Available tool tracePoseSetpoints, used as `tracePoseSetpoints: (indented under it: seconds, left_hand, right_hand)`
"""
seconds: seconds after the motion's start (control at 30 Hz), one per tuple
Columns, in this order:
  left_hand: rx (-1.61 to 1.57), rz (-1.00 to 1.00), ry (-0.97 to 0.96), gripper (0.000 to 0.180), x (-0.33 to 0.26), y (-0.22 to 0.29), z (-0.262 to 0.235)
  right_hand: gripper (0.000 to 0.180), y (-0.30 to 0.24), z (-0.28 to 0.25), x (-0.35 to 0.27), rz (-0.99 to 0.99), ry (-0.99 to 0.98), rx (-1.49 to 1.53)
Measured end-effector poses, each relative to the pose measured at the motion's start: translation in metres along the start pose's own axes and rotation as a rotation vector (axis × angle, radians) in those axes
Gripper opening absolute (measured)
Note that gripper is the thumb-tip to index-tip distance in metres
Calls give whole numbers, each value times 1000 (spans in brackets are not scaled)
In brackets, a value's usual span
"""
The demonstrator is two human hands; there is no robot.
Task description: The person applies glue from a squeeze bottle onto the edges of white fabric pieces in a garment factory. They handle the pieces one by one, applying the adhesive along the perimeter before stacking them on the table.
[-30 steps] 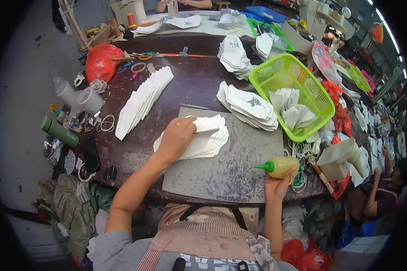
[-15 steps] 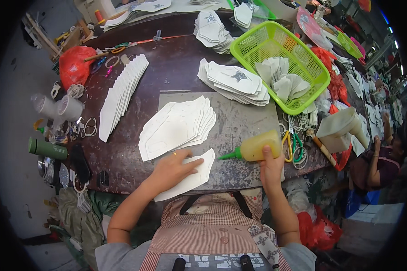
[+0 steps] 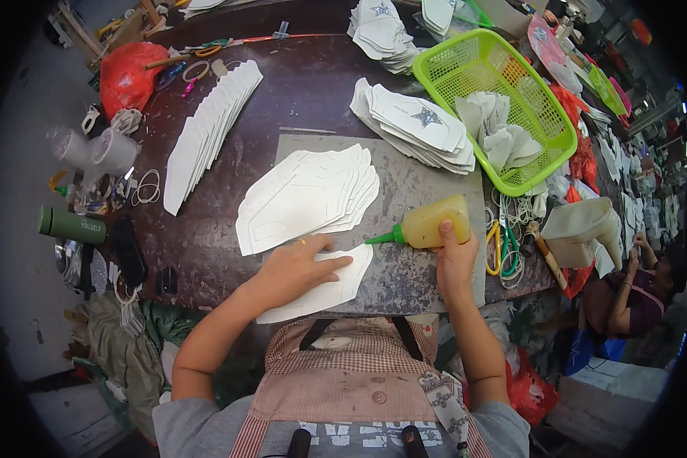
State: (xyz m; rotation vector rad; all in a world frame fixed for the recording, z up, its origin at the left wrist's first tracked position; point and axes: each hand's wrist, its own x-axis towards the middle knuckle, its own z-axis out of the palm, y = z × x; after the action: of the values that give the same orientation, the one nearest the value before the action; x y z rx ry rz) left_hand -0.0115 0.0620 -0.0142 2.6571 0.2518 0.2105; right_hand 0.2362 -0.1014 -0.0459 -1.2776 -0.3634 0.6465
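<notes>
My left hand (image 3: 294,267) lies with fingers stretched out over a single white cut piece (image 3: 313,302) near the table's front edge, pressing it flat. My right hand (image 3: 456,263) is wrapped round a squeeze bottle (image 3: 433,221) of yellowish liquid, held tilted nearly on its side. Its green nozzle (image 3: 388,236) points left, and the tip is at the far right corner of the piece; whether it touches cannot be made out. Just beyond my left hand, a fanned stack of white pieces (image 3: 301,187) with faint outlines rests on a grey board (image 3: 404,278).
Another fanned row (image 3: 214,133) of white pieces lies at left. Star-marked pieces (image 3: 416,126) are stacked beside a lime-green basket (image 3: 504,179). Scissors (image 3: 507,244) and cords lie right of the bottle. A green flask (image 3: 72,225) stands at the left edge; a co-worker (image 3: 637,294) sits far right.
The nozzle tip has shifted from just right of the white piece to its far right corner. My left hand stays on the piece. The whole view has shifted slightly.
</notes>
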Motion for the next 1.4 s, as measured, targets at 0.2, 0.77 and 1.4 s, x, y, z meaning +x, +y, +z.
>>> tracePoseSetpoints:
  seconds: [0.2, 0.77, 1.4]
  left_hand:
    - [8, 3, 20, 43, -1, 1, 0]
    - [-21, -34, 20, 42, -3, 2, 2]
    - [-159, -281, 416, 56, -29, 25, -21]
  right_hand:
    - [44, 0, -4, -8, -37, 36, -34]
    - [46, 6, -12, -64, -38, 61, -149]
    - [58, 12, -79, -29, 7, 80, 474]
